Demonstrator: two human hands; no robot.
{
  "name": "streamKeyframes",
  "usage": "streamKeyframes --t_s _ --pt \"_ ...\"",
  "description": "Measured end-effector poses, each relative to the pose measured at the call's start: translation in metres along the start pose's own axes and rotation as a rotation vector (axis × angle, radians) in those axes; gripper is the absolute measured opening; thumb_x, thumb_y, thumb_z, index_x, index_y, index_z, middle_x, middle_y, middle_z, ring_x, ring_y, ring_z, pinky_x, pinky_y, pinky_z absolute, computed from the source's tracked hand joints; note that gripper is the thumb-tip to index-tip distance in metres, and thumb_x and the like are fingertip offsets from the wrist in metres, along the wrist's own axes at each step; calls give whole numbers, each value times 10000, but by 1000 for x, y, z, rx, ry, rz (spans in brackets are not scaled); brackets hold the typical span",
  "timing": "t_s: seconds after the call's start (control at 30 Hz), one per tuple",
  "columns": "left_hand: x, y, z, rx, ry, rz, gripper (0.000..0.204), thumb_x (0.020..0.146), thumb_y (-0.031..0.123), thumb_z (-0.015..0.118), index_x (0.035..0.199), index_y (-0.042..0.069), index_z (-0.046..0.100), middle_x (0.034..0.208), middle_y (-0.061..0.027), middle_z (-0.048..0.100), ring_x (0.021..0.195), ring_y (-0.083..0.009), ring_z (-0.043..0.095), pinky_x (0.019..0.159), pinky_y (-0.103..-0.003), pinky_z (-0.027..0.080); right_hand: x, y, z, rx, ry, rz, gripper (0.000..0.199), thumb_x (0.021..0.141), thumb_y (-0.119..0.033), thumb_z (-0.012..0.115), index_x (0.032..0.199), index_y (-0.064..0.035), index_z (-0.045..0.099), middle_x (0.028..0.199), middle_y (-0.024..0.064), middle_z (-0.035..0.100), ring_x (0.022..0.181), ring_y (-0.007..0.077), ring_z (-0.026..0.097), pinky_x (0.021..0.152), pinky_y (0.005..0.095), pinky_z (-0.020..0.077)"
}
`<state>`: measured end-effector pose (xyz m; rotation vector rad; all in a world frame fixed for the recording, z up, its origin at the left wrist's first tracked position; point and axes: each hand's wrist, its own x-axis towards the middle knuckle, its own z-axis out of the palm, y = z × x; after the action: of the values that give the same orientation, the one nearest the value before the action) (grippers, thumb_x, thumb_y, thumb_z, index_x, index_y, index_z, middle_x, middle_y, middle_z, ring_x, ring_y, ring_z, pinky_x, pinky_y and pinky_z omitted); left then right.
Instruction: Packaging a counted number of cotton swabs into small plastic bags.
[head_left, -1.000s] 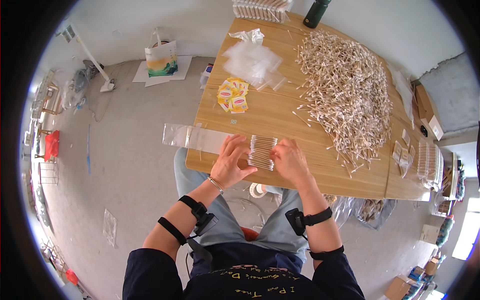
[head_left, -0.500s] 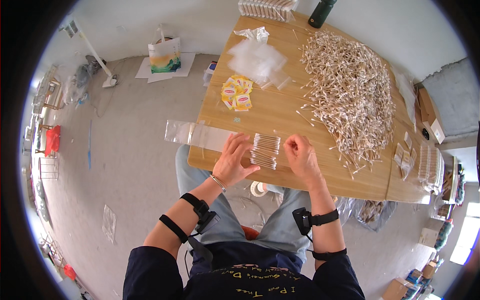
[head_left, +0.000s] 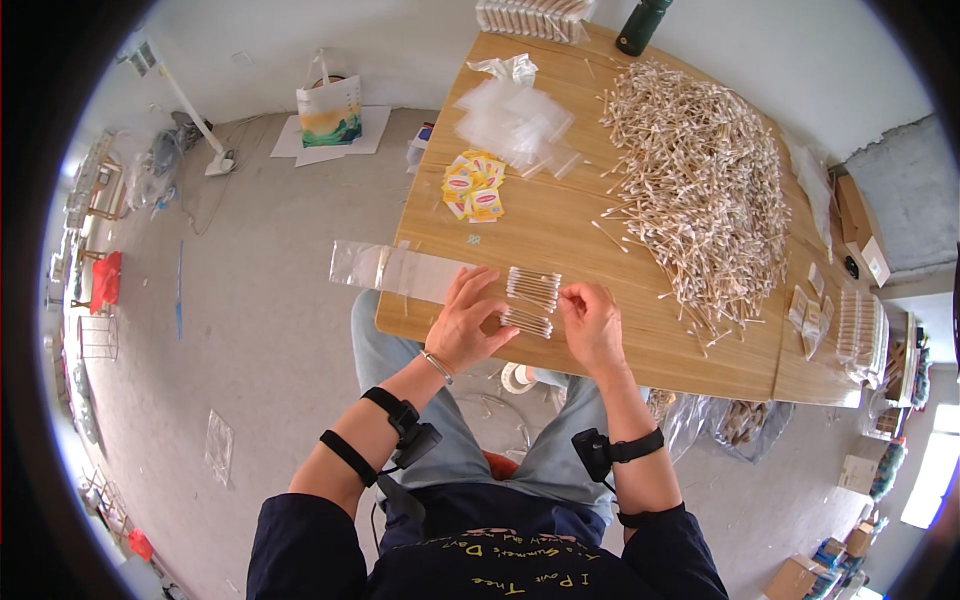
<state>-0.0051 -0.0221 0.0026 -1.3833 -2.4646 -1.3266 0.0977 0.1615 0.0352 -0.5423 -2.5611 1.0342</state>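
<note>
A clear plastic bag lies flat at the near edge of the wooden worktop, its open end holding two neat rows of cotton swabs with pale wooden sticks and white tips, laid side by side across the bag. The bag's empty end hangs past the worktop's left edge, over the floor. The left hand rests on the bag just left of the swabs, its fingers spread and pressing the plastic flat. The right hand sits just right of the swabs, thumb and forefinger pinched together at the swab ends; whether they grip a swab or the bag's edge cannot be told.

Beyond the swab rows, on the far right part of the worktop, lies a large loose heap of swabs. To the far left of that heap are a pile of empty clear bags and a cluster of small yellow and red sachets. A dark green bottle stands at the worktop's far edge. Left of the worktop, on the grey concrete floor, stands a paper shopping bag.

Compared with a second ago, the right hand has shifted a little to the right, uncovering more of the swab rows, while the left hand has stayed on the bag.
</note>
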Motion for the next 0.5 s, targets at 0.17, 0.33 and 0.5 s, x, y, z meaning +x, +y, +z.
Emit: streamKeyframes --t_s 0.17,0.33,0.5 --pt "-1 2 -2 29 -43 -31 499 609 208 858 1044 109 635 1321 -147 497 1276 -357 427 1116 -492 307 10 2 -9 143 68 186 41 822 -52 636 863 -48 627 857 115 617 860 325 555 763 429 460" --pt "6 16 -2 191 -89 -51 605 653 291 826 1190 127 603 1367 -148 454 1325 -345 367 1137 -502 263 7 4 13 -78 18 -37 40 834 -59 621 873 -58 628 862 116 609 888 329 555 773 428 460" --pt "2 8 -2 158 -89 -6 641 646 293 832 1213 129 582 1361 -147 463 1316 -350 380 1135 -506 265 8 10 17 -29 -4 35 55 834 -55 614 886 -65 628 882 115 605 903 333 555 792 425 465"
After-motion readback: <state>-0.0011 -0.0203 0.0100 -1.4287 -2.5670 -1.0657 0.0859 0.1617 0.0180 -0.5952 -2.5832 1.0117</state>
